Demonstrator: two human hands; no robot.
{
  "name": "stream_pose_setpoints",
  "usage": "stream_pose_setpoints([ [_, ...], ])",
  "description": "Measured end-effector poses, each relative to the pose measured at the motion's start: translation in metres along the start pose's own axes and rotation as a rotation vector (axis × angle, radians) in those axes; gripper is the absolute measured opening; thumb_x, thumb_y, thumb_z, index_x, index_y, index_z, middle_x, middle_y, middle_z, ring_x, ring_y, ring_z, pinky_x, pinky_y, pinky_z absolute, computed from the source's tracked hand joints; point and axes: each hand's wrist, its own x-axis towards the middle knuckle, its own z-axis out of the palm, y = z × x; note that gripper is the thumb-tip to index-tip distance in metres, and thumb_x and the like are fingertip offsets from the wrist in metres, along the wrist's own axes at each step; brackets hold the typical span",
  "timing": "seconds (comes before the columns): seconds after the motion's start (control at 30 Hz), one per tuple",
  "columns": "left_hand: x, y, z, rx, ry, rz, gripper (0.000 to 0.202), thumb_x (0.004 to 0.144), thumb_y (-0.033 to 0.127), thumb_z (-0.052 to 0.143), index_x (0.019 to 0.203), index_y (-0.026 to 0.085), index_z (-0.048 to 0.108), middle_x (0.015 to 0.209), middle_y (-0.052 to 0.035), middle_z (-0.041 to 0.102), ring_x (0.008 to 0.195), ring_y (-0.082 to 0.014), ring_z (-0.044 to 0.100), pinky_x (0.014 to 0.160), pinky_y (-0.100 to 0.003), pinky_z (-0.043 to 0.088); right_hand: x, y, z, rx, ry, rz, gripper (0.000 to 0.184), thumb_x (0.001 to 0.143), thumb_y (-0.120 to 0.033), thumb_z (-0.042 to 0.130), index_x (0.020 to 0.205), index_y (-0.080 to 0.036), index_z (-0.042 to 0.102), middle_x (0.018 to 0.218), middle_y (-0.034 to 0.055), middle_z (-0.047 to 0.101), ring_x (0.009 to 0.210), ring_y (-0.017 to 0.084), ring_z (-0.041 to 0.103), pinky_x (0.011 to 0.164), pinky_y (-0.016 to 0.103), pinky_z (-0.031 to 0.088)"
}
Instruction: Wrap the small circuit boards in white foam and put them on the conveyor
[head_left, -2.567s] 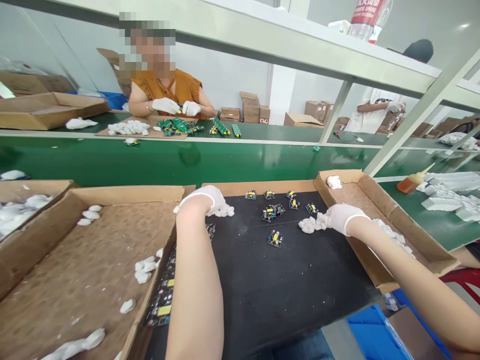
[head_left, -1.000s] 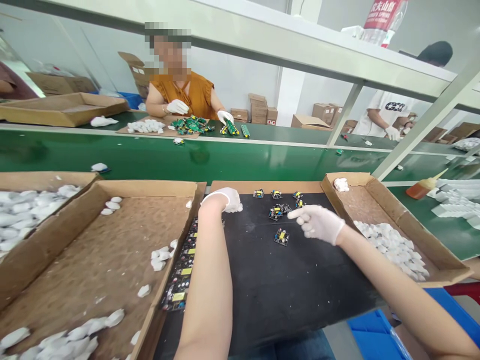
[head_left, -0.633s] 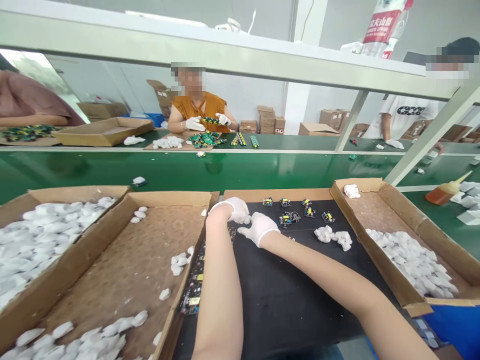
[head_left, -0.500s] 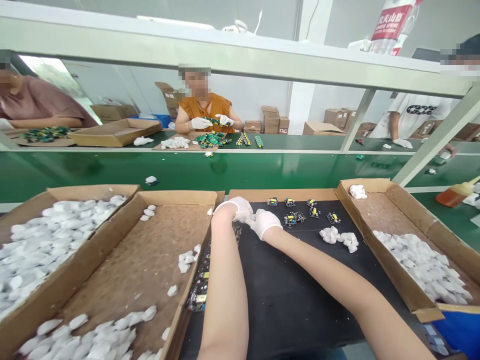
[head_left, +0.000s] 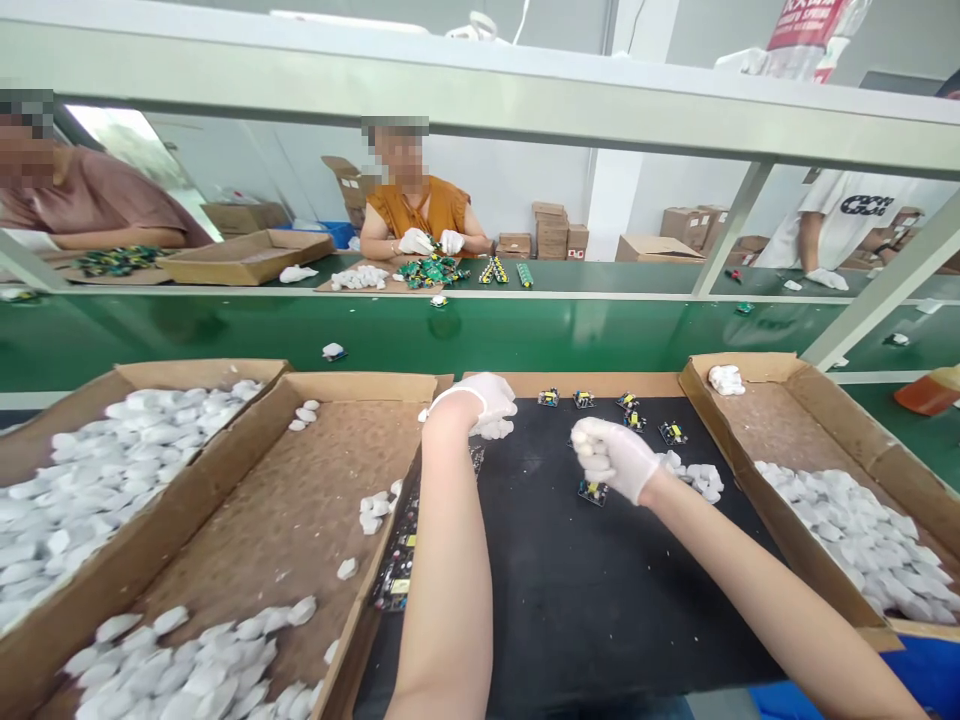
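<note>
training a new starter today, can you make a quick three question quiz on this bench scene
1. What colour is the work surface beneath the right hand: a) red, b) black or c) yellow?
2. True or false: the left hand is gloved.
3. Fill in: the cardboard tray beside the right forearm holds a heap of small ____ pieces.

Key: 1 b; 2 true; 3 white.

You have bright, even light and a glowing white opening far left. Pale glare marks the long, glossy green belt; your view's edges stretch.
</note>
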Motion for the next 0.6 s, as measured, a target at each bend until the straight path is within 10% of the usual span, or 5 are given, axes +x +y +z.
stream_pose_setpoints([
  [0.33,-0.029,0.1,0.032,0.285,-0.031,0.252,0.022,0.062,0.02,0.064,0.083,0.019,0.07,0.082,-0.0094,0.071,0.075,-0.0237,0.066,0.067,-0.029,0.048,-0.017,0.032,-0.046,0.265,0.207,-0.331,0.022,0.072,-0.034,0.055,0.089,-0.02,0.053,0.054,-0.0093,0.04,0.032,0.003,0.023,0.03,0.018,0.021],
  [0.47,-0.027,0.106,0.06,0.335,-0.091,0.282,0.022,0.058,0.02,0.065,0.08,0.018,0.07,0.081,-0.01,0.07,0.074,-0.0256,0.066,0.065,-0.031,0.05,-0.022,0.035,-0.046,0.367,0.069,-0.319,0.031,0.064,-0.025,0.065,0.093,-0.019,0.057,0.077,-0.0026,0.055,0.055,0.008,0.054,0.056,0.026,0.05],
  [0.6,-0.031,0.092,0.087,0.32,-0.047,0.29,0.037,0.063,0.034,0.065,0.098,0.022,0.065,0.097,-0.0095,0.067,0.082,-0.029,0.066,0.068,-0.035,0.052,-0.025,0.035,-0.047,0.319,0.018,-0.313,0.04,0.072,-0.035,0.067,0.107,-0.019,0.056,0.094,0.0041,0.063,0.063,0.013,0.063,0.066,0.032,0.053],
])
